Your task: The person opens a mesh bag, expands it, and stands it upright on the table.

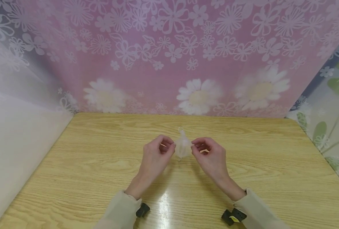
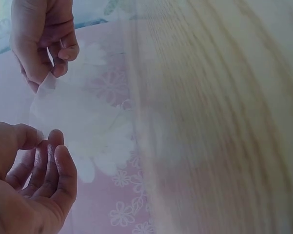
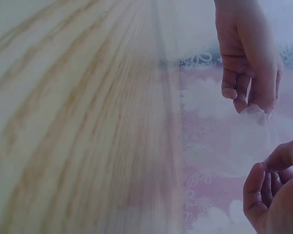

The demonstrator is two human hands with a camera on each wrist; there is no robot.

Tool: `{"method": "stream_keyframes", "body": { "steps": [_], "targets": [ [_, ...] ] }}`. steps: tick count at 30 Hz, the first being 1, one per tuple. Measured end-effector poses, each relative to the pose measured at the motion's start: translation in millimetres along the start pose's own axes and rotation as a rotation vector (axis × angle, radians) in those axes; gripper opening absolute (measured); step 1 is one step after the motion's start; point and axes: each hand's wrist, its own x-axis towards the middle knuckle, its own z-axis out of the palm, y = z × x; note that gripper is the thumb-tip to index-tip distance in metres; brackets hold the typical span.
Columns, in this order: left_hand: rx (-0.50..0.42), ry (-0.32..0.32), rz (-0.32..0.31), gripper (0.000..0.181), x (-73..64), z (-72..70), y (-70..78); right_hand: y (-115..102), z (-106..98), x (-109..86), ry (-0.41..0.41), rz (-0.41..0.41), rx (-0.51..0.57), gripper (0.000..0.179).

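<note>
A small sheer white pouch (image 1: 183,147) is stretched between the two hands above the table. A thin string loop shows at its far end, and a small bit of string at its near end. My left hand (image 1: 157,154) pinches one side of the pouch between thumb and fingertips, while my right hand (image 1: 211,156) pinches the opposite side. In the left wrist view, the thin fabric of the pouch (image 2: 63,109) spans the gap between the hands. From the right wrist, the pouch (image 3: 251,141) looks pale and see-through. Nothing can be made out inside it.
The hands are over a wood-grain table (image 1: 100,178). Behind it hangs a pink curtain (image 1: 146,86) with a flower print, and pale flowered cloths stand along the left and right sides. Black straps (image 1: 142,210) with small devices sit at the cuffs of both sleeves.
</note>
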Motion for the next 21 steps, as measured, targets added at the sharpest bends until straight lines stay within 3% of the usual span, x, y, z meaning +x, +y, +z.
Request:
{"method": "stream_keyframes", "body": {
  "steps": [12,21],
  "targets": [
    [0.022,-0.014,-0.003,0.005,-0.9,-1.0,-0.3,-0.7,-0.1,-0.9,0.023,-0.063,-0.024,0.009],
    [0.071,0.015,0.097,0.005,0.1,-3.1,-2.6,-1.9,-2.1,1.0,0.051,-0.056,-0.023,0.009]
  ]
}}
